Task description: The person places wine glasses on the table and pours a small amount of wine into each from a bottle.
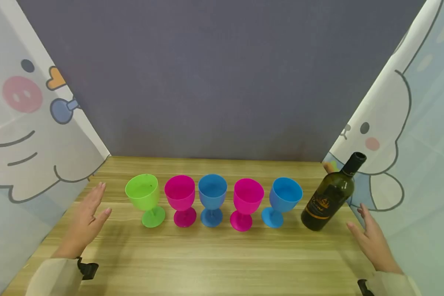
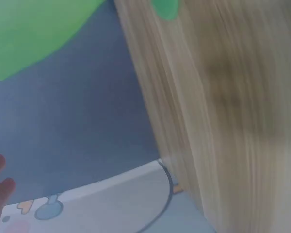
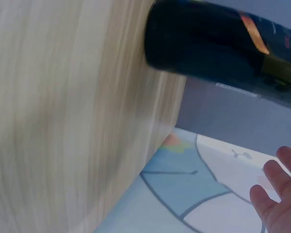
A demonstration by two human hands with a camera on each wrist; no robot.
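Observation:
Several plastic goblets stand upright in a row on the wooden table. From left to right they are a green goblet (image 1: 142, 193), a pink goblet (image 1: 180, 194), a blue goblet (image 1: 212, 192), a second pink goblet (image 1: 248, 197) and a second blue goblet (image 1: 284, 195). At the row's right end stands a dark wine bottle (image 1: 327, 199) with a label. My left hand (image 1: 84, 220), fingers extended, is left of the green goblet and apart from it. My right hand (image 1: 373, 238) is right of the bottle, also with fingers extended, touching nothing.
The wood-grain table (image 1: 207, 263) ends at a grey upright panel (image 1: 222, 82) behind the goblets. Cartoon-printed sheets flank it, the left sheet (image 1: 33, 164) and the right sheet (image 1: 429, 164). A black band (image 1: 88, 269) is on my left wrist.

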